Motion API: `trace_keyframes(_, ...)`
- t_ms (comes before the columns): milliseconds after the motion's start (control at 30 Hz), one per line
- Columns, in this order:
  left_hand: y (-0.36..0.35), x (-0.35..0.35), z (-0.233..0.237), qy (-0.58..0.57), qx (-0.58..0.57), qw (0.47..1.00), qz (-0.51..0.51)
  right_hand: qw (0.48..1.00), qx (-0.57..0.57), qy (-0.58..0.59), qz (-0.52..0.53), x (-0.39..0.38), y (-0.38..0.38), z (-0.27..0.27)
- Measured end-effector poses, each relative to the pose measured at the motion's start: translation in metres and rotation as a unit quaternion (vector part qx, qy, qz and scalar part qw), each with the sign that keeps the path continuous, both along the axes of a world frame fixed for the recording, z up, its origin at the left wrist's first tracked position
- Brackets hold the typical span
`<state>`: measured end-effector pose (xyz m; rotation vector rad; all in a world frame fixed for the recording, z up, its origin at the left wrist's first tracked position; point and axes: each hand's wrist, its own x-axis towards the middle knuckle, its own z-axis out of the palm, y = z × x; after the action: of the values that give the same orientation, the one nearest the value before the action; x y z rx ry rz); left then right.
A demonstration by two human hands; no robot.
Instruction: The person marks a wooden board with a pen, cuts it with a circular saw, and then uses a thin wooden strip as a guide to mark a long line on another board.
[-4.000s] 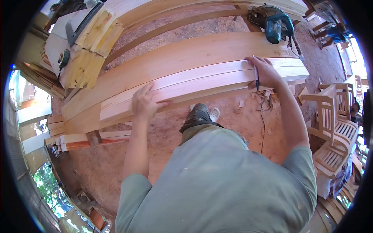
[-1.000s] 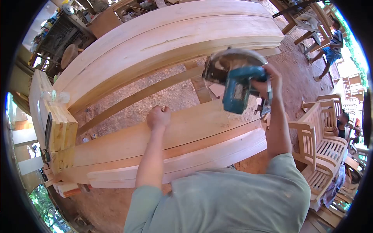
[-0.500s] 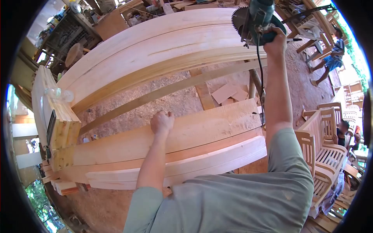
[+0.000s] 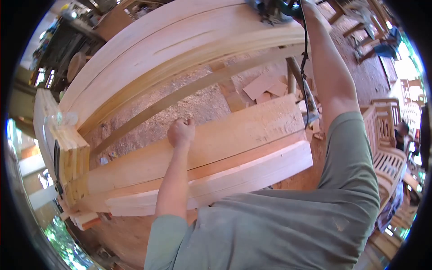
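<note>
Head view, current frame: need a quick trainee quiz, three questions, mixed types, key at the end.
1. Multiple choice. Which hand is at the circular saw?
A) left
B) right
C) both

2. True or false. The circular saw shows whole in the picture.

3. Fill in. The left hand is curled into a loose ____ at the far edge of the near board.

Key
1: B, the right hand, partly cut off by the picture's top edge.
2: False; the top edge cuts the saw off.
3: fist.
</note>
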<state>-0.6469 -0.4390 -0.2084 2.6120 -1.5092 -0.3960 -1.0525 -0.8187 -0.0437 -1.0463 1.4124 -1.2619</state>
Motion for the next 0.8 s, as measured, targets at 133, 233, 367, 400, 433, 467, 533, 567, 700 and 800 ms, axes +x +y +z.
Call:
trace_keyframes(133,-0.002,0.0,0.001,0.012,0.016,1.0,-0.012,0.997,0.009,0.049,0.055,0.003,0.057,0.03)
trace_keyframes(233,-0.002,0.002,0.001,0.015,-0.002,1.0,-0.021,0.995,0.066,-0.067,0.029,-0.013,0.07,0.007)
trace_keyframes(367,0.0,0.003,0.001,0.037,0.002,0.999,-0.002,0.991,-0.056,-0.104,0.057,-0.024,0.182,-0.022)
trace_keyframes(400,-0.001,0.003,0.001,0.039,0.013,0.999,0.003,0.988,-0.066,-0.12,0.074,-0.036,0.213,-0.044)
trace_keyframes(433,0.0,0.004,0.002,0.04,0.01,0.999,0.001,0.994,-0.064,-0.035,0.079,-0.043,0.242,-0.061)
trace_keyframes(467,0.001,0.004,0.003,0.041,0.012,0.999,-0.002,0.994,-0.059,0.049,0.079,-0.05,0.269,-0.081)
trace_keyframes(533,-0.004,0.003,0.003,0.044,0.01,0.999,-0.012,0.984,-0.044,0.174,0.014,-0.068,0.312,-0.135)
trace_keyframes(567,-0.005,0.003,0.001,0.038,0.006,0.999,-0.011,0.964,-0.014,0.263,0.019,-0.066,0.329,-0.132)
trace_keyframes(700,-0.004,0.0,0.008,0.033,0.015,0.999,-0.025,0.906,0.142,0.377,-0.127,-0.093,0.337,-0.166)
trace_keyframes(800,0.001,0.015,-0.004,0.134,-0.076,0.987,-0.048,0.911,0.208,0.287,-0.21,-0.096,0.352,-0.164)
